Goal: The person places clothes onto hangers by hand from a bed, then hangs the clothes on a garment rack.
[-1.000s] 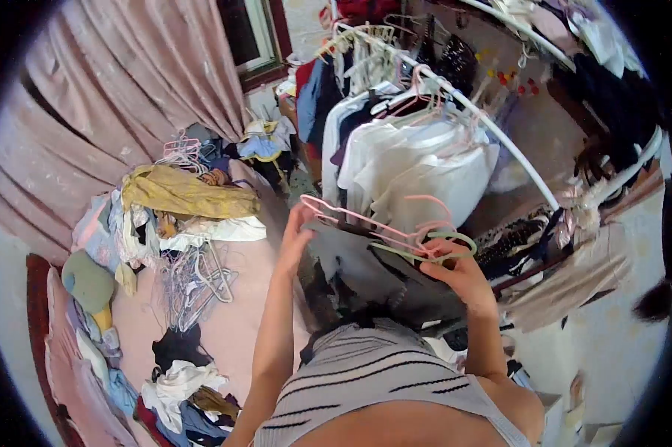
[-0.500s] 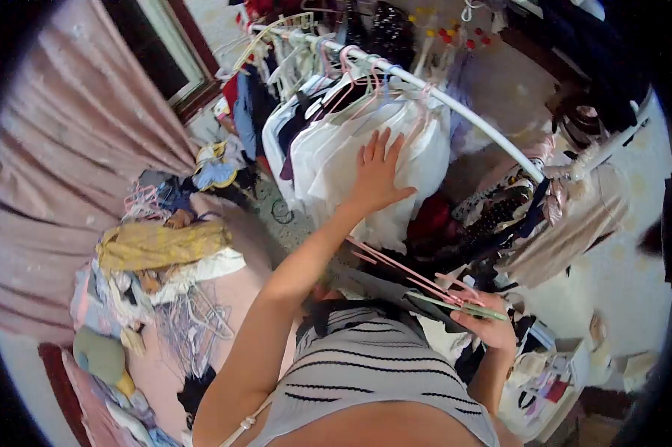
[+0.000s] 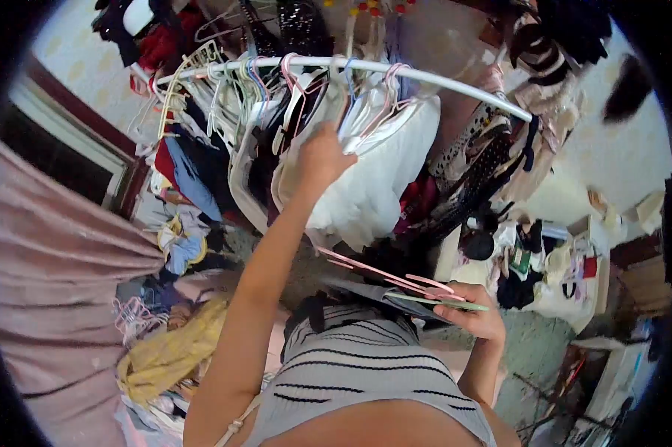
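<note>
My left hand (image 3: pixel 323 160) reaches in among clothes hanging on a rack, its thumb stretched out to the right. Its other fingers are partly hidden between a pale garment (image 3: pixel 295 160) and the white shirts (image 3: pixel 380 179). Pink, blue and white hangers carry these clothes on a white rail (image 3: pixel 425 77). Low on the right, my right hand (image 3: pixel 474 309) is closed around several clothes hangers, pink ones (image 3: pixel 380 274) and a green one (image 3: pixel 462 304). A dark grey garment (image 3: pixel 373 289) lies along them, in front of my striped top; whether it hangs from them I cannot tell.
Darker clothes (image 3: pixel 194 175) hang further left on the rail. Clothes, with a yellow garment (image 3: pixel 175 350) on top, are piled at lower left beside a pink curtain (image 3: pixel 52 283). A white table (image 3: pixel 574 316) with small items stands at right.
My left hand has moved up and left, from lying spread on the white shirts to between garments. The view has shifted right. My right hand still holds the hangers.
</note>
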A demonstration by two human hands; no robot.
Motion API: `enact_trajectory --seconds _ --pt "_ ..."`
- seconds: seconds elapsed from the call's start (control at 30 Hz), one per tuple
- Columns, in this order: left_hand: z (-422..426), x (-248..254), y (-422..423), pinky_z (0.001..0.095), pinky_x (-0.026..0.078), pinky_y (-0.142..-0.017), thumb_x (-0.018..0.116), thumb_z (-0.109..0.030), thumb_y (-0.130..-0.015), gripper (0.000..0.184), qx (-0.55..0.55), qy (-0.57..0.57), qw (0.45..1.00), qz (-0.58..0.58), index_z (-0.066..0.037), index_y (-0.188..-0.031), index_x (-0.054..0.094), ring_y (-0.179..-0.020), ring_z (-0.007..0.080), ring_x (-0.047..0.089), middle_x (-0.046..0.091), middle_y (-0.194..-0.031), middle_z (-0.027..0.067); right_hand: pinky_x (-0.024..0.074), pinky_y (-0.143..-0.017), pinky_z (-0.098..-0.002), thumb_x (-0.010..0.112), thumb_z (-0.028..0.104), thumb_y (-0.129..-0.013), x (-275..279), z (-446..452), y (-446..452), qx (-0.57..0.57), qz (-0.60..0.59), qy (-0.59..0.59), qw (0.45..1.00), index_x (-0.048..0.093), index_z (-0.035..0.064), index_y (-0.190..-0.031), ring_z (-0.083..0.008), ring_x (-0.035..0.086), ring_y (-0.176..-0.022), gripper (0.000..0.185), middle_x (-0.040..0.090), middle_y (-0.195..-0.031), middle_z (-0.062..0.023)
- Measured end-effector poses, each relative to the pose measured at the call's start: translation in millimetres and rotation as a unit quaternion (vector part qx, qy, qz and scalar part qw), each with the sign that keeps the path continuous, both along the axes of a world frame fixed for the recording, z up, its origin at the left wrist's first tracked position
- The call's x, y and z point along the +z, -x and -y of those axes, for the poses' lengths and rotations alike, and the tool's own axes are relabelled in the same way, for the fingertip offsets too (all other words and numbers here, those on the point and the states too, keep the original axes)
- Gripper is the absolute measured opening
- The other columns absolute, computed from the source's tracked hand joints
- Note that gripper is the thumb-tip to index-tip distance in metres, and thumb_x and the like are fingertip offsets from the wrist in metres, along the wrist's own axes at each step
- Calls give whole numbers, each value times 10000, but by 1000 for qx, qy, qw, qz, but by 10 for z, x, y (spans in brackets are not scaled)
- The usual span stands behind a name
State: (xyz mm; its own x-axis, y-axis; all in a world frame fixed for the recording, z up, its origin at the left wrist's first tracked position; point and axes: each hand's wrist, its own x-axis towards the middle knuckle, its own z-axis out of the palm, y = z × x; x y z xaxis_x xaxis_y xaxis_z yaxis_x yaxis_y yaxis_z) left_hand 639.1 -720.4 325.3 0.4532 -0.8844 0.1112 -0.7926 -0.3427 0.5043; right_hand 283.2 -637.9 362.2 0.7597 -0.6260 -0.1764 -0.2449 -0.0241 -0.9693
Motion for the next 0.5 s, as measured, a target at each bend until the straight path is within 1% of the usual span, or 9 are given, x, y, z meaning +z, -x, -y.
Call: enact_trajectory --seconds 0.03,0.1,0.2,0.23,0.27,0.4,0.43,0.47,0.5 --pt "19 -27 79 419 464 -772 725 -277 -639 680 -48 17 998 36 35 -1138 384 -885 398 574 567 -978 255 414 -604 -229 677 82 -733 -84 -92 -6 -7 1 36 999 631 0 -944 -85 513 -665 231 597 -722 -34" --pt "131 -43 364 421 482 -754 711 -257 -656 754 -107 -16 994 -14 66 -1211 318 -859 355 601 583 -971 246 411 -603 -227 675 87 -736 -162 -310 -21 -40 1 30 999 635 8 -950 -81 513 -672 231 603 -730 -34" --pt "400 -172 896 402 489 -764 671 -230 -655 901 -184 -4 980 -71 123 -1297 147 -855 366 597 571 -964 280 410 -605 -224 679 107 -742 -229 -595 -39 -90 23 30 995 643 17 -961 -70 510 -689 239 615 -756 -38" --pt "458 -60 1089 399 487 -771 657 -235 -660 955 -199 -61 975 -81 127 -1318 67 -869 371 593 559 -988 290 417 -617 -230 681 113 -744 -195 -676 -38 -120 15 34 992 644 18 -962 -78 517 -697 240 622 -775 -45" --pt "544 -183 1272 400 483 -785 644 -238 -668 963 -215 -10 973 -83 127 -1322 38 -882 382 586 553 -1016 289 424 -630 -237 683 120 -746 -162 -744 -42 -150 7 37 988 646 19 -963 -86 524 -706 242 629 -794 -52" --pt "687 -126 1816 401 456 -844 657 -257 -687 976 -338 2 933 -120 151 -1312 28 -947 400 560 475 -1126 345 437 -713 -251 682 127 -754 -197 -940 -57 -201 13 5 979 639 16 -1004 -106 540 -784 277 641 -851 -69" --pt "767 -167 1891 388 394 -929 644 -360 -734 1052 -393 14 911 -123 144 -1308 -79 -1066 410 502 447 -1148 371 433 -727 -249 680 110 -751 -218 -971 -89 -208 13 -13 978 641 12 -998 -102 536 -793 268 634 -856 -48" --pt "865 -303 1954 396 392 -922 656 -406 -733 937 -410 88 895 -154 65 -1350 132 -1060 397 503 486 -1133 320 433 -727 -249 680 110 -751 -226 -975 -136 -214 10 -10 977 641 12 -998 -102 536 -793 268 634 -856 -48" --pt "969 -291 1936 393 395 -911 650 -394 -747 774 -443 82 880 -152 20 -1292 287 -1053 380 506 512 -1112 277 433 -719 -248 680 96 -747 -232 -984 -181 -248 17 -15 968 638 10 -999 -108 540 -786 270 629 -857 -35"
